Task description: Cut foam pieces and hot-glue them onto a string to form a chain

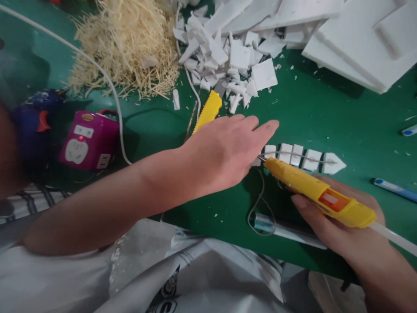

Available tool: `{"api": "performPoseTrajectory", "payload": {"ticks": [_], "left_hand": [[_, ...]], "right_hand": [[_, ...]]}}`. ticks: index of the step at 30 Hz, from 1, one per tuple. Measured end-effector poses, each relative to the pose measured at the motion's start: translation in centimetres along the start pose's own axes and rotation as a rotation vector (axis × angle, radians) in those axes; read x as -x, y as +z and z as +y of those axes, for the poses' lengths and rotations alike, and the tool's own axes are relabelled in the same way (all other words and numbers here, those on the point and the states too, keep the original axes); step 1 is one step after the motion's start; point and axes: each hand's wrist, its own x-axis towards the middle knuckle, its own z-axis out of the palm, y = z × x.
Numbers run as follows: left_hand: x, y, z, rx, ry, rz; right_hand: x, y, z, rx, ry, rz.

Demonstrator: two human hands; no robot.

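My right hand (329, 217) is wrapped round a yellow glue gun (321, 191), whose nozzle points left at a row of small white foam pieces (301, 157) lying on the green table (325, 108). A thin stick lies along that row. My left hand (228, 150) reaches across with its fingers stretched out flat, palm down, over the left end of the row, right by the nozzle. It holds nothing that I can see.
A heap of straw-like sticks (125, 43) and a pile of white foam scraps (228, 52) lie at the back. Large foam sheets (361, 39) fill the back right. A yellow-handled cutter (208, 111), a pink power socket (87, 141) with white cable, and pens (394, 189) lie around.
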Motion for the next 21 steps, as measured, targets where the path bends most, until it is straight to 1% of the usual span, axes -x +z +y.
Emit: {"api": "performPoseTrajectory", "payload": {"ticks": [4,7,9,12,17,21], "left_hand": [[-0.3,-0.6,0.0,0.014,-0.009,-0.046],[-0.6,-1.2,0.0,0.034,-0.018,-0.083],[-0.8,-1.5,0.0,0.029,-0.024,-0.092],[-0.9,-1.7,0.0,0.012,-0.025,-0.069],[-1.0,-1.4,0.0,0.045,-0.034,-0.009],[-1.2,-1.1,0.0,0.065,-0.051,-0.014]], "right_hand": [[0.1,-0.3,-0.4,0.050,0.091,-0.012],[0.2,-0.4,-0.5,0.030,0.132,-0.035],[0.2,-0.5,-0.5,0.021,0.131,-0.051],[0.2,-0.4,-0.5,0.043,0.104,-0.048],[0.1,-0.5,-0.5,0.092,0.074,-0.051],[0.0,-0.4,-0.2,0.069,0.039,-0.044]]}}
